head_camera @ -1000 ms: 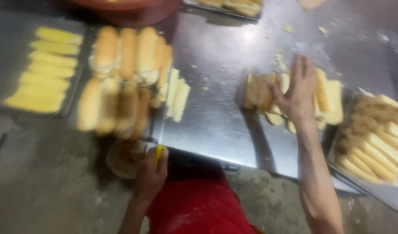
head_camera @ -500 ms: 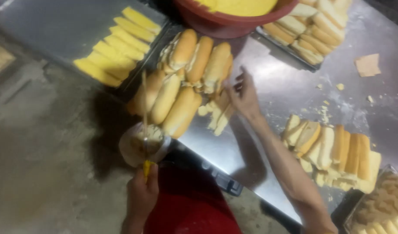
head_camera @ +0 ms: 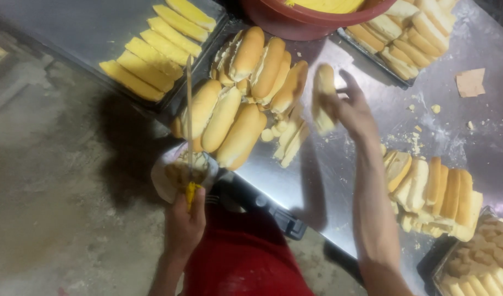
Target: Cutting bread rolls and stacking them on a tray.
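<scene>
Above counter [head_camera: 339, 181], right hand [head_camera: 353, 112] grip pinches split bun [head_camera: 322, 96]; left hand [head_camera: 186, 222] grip clamps knife [head_camera: 189, 118]. I judge loose pinch could drop bun.

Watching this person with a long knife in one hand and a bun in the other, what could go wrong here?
The left hand holds a long knife blade-up beside the piled buns; a slip might nick the right hand as it brings its bun closer. The small bowl sits at the table edge and could tip off.
</scene>
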